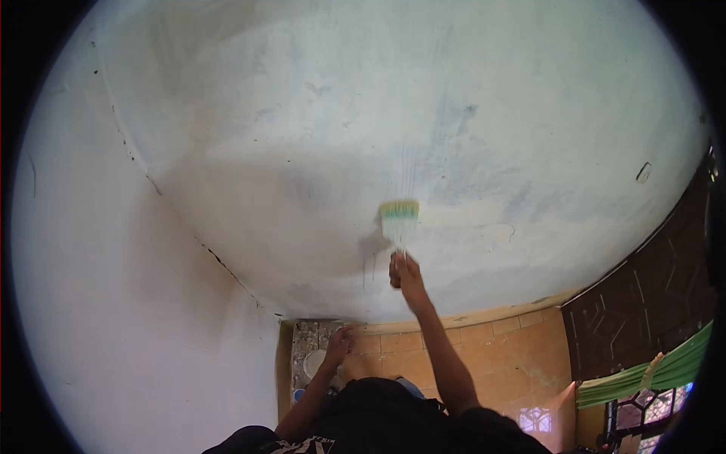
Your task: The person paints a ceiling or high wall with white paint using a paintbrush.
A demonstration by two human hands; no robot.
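Note:
A wide paintbrush point(399, 221) with yellow and green bristles is against the whitish, patchy wall point(484, 174), its bristles pointing up. My right hand point(407, 274) is wrapped round its handle, below the brush head. Faint streaks run up the wall above the bristles. Lower down, my left hand point(339, 345) hangs over the speckled surface at the wall's foot, near a round white container point(314, 363); its fingers are too small and dim to make out, and so is anything in them.
A plain wall point(151, 325) meets the painted one at a cracked corner on the left. Orange tiles point(491, 363) cover the floor. At the right are a dark patterned panel point(635, 303), a green curtain point(635, 382) and a window. A blue item point(299, 394) lies near the container.

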